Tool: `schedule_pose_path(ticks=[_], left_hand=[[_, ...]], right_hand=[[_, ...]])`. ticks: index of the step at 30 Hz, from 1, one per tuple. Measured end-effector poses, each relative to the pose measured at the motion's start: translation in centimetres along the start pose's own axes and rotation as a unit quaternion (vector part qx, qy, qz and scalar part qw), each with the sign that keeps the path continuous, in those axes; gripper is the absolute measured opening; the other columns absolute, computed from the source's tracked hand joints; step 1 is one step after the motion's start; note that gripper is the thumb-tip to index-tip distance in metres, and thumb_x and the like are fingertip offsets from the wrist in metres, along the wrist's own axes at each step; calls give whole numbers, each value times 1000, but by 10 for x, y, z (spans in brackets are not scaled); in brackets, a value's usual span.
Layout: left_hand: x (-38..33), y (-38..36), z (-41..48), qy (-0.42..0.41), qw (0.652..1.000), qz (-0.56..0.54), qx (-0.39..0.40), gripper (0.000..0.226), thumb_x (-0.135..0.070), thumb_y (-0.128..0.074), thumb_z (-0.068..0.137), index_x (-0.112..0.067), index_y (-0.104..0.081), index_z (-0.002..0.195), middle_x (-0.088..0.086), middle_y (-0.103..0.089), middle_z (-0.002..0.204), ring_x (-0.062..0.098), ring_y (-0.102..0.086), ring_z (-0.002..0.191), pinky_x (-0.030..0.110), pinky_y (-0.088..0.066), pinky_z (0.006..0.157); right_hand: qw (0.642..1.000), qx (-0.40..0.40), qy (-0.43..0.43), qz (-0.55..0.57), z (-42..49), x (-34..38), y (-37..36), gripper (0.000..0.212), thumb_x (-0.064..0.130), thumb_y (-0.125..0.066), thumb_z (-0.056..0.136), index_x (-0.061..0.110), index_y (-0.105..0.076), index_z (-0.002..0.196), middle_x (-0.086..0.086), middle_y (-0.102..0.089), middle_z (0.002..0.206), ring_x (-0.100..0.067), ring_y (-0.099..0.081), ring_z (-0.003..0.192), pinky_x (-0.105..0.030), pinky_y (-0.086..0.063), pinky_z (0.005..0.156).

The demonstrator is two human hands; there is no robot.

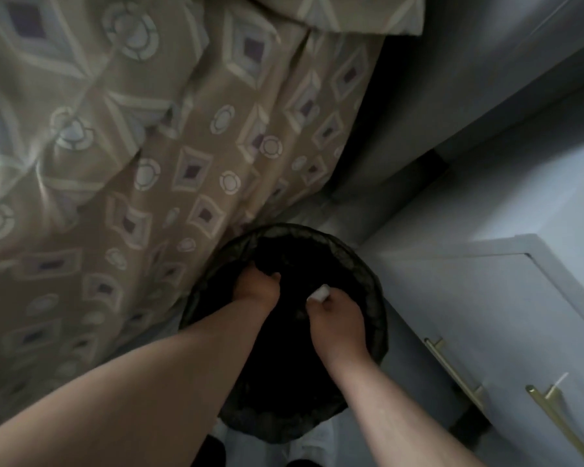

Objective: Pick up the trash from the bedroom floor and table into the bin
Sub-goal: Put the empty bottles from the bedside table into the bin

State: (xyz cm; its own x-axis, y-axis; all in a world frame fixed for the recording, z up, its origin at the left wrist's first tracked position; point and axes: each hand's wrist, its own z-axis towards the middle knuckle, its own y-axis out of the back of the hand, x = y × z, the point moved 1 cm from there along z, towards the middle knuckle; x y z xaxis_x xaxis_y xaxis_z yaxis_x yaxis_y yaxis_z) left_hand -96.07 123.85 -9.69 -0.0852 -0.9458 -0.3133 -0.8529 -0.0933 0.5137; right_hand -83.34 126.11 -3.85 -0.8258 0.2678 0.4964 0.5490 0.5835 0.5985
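While left grip (255, 286) holds bin liner (294, 257), right grip (338, 323) pinches trash (319, 293).

The bin (373, 284) is round and black and stands upright with its mouth open toward the camera. Its rim seems wrapped in a dark liner, though the dim light leaves that unsure, and the inside is too dark to read. A small white scrap of trash (319, 293) is pinched at the fingertips of the right grip (338, 326), over the bin's mouth.
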Motion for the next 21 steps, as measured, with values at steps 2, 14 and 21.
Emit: schedule_pose_path(ticks=[2, 14, 21], left_hand=[[5, 1, 6, 1, 1000, 10, -2, 49, -21, -52, 93, -4, -41, 138, 17, -40, 146, 31, -37, 135, 35, -30, 110], [21, 92, -118, -302, 929, 99, -188, 51, -29, -48, 86, -17, -44, 136, 2, -50, 136, 17, -40, 126, 27, -30, 103], [77, 92, -78, -342, 921, 169, -76, 65, -41, -29, 92, -11, -17, 149, 3, -18, 156, 2, -2, 144, 10, 0, 112]], right_hand=[[1000, 14, -1, -2, -1, 0, 1, 35, 30, -34, 99, 9, -62, 92, 8, -54, 74, -12, -53, 74, -13, -33, 55], [998, 49, -25, 32, 1, 10, -15, 28, 23, -41, 96, 9, -64, 88, -3, -65, 87, -18, -59, 81, -21, -36, 62], [985, 96, -137, 33, 46, -4, -64, 27, 15, -43, 97, -1, -64, 101, -17, -64, 105, -22, -59, 100, -26, -41, 77]])
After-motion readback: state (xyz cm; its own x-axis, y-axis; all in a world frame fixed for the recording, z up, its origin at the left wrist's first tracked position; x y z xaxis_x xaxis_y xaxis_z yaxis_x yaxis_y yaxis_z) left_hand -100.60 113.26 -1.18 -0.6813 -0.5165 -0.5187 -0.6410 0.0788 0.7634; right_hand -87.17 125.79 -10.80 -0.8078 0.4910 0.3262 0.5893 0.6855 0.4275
